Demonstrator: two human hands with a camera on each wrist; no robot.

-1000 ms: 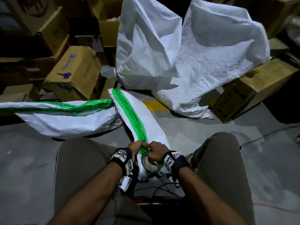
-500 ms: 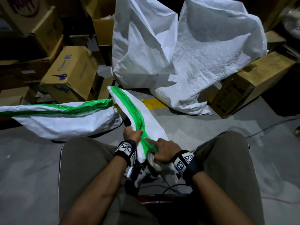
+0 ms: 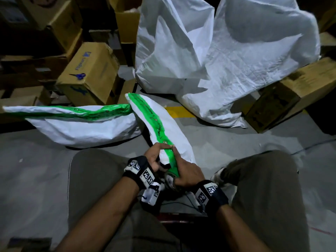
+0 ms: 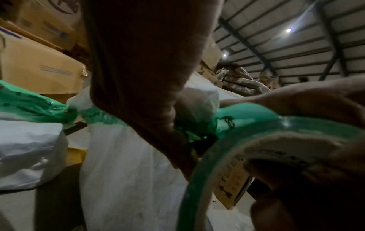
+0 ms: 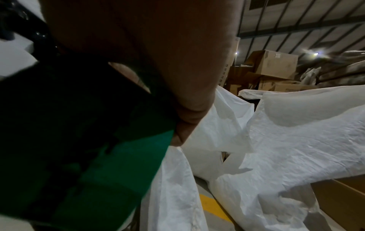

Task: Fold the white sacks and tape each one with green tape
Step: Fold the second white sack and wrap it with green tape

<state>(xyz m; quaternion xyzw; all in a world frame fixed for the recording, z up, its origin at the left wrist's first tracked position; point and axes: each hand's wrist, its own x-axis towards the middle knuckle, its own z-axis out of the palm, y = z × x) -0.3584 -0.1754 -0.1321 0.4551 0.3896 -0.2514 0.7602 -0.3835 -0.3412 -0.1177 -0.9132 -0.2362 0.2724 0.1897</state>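
A folded white sack point(image 3: 169, 124) lies on the floor between my knees, with a green tape strip point(image 3: 154, 122) running down its folded edge. My left hand point(image 3: 156, 155) grips the near end of this sack, fingers curled over the taped fold. My right hand point(image 3: 187, 173) holds the green tape roll point(image 3: 171, 176) against the sack's end; the roll point(image 4: 256, 156) fills the left wrist view, tape still joined to the sack. A second folded, taped sack point(image 3: 81, 124) lies to the left. Two unfolded white sacks point(image 3: 227, 57) stand behind.
Cardboard boxes point(image 3: 91, 73) are stacked at the back left, one with blue scissors point(image 3: 78, 75) on top. Another box point(image 3: 291, 93) lies at the right. A yellow floor line point(image 3: 179, 111) runs under the sacks. Cables point(image 3: 178, 204) trail near my wrists.
My left hand slid a little up the taped fold and grips it. My right hand with the roll stayed at the sack's near end, drawing the tape round it.
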